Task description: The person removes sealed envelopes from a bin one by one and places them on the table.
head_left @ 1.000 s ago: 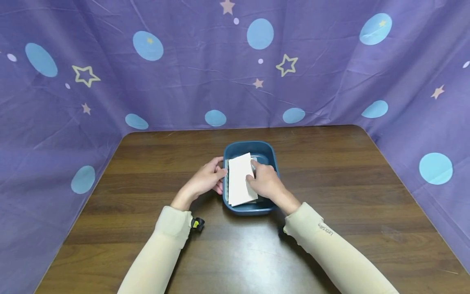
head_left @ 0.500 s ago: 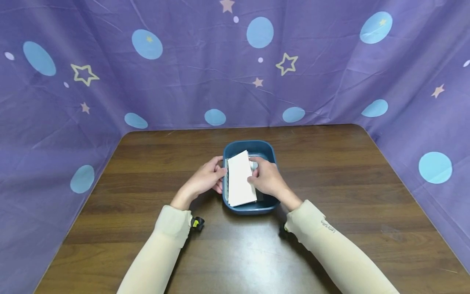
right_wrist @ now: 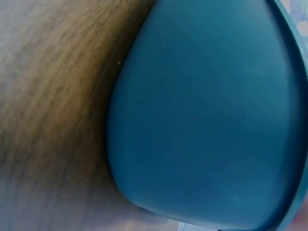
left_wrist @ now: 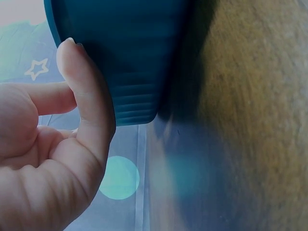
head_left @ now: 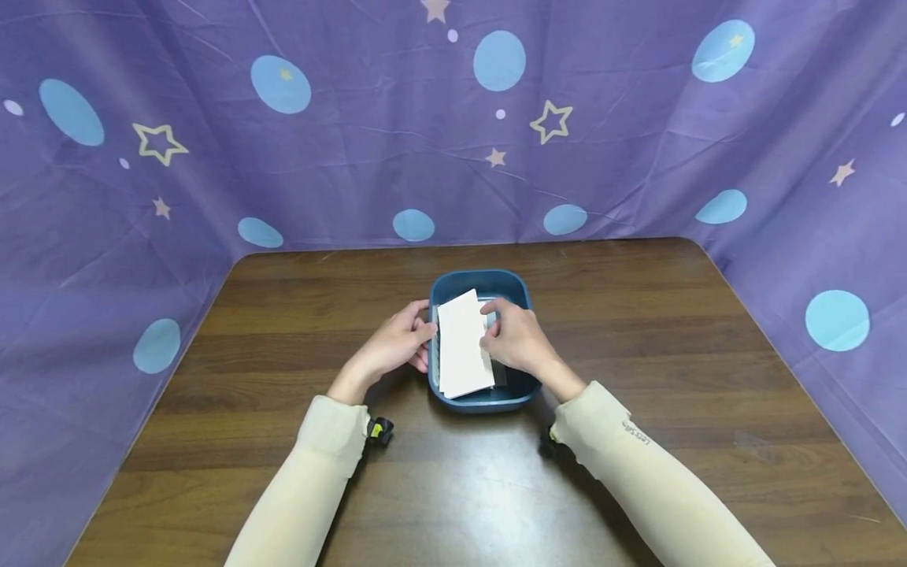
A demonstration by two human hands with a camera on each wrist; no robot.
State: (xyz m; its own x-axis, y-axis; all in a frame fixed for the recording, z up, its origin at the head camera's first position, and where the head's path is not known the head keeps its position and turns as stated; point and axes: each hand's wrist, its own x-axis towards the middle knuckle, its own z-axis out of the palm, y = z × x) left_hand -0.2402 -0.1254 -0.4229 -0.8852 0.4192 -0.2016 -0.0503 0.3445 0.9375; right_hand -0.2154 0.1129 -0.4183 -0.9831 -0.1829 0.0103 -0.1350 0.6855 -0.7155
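A blue bin (head_left: 485,406) stands on the table with a white paper sheet (head_left: 464,346) lying in its left part, at a slant. Other pale sheets show at its edges. My left hand (head_left: 397,340) holds the bin's left wall; its thumb tip lies at the rim in the left wrist view, where the bin's ribbed outside (left_wrist: 137,96) shows. Over the right half of the bin is my right hand (head_left: 517,342), fingers bent, tips beside the sheet's right edge. A pale blue-white thing (head_left: 490,318) shows between thumb and forefinger. Whether they pinch it is unclear.
The brown wooden table (head_left: 319,299) spreads round the bin on all sides. A purple curtain (head_left: 354,157) with stars and blue dots hangs behind and at both sides. The right wrist view shows mostly the bin's outer wall (right_wrist: 202,120).
My right hand has drawn slightly right, from lying on the sheet to beside its edge. The sheet has shifted a little left. My left hand stays at the bin's wall.
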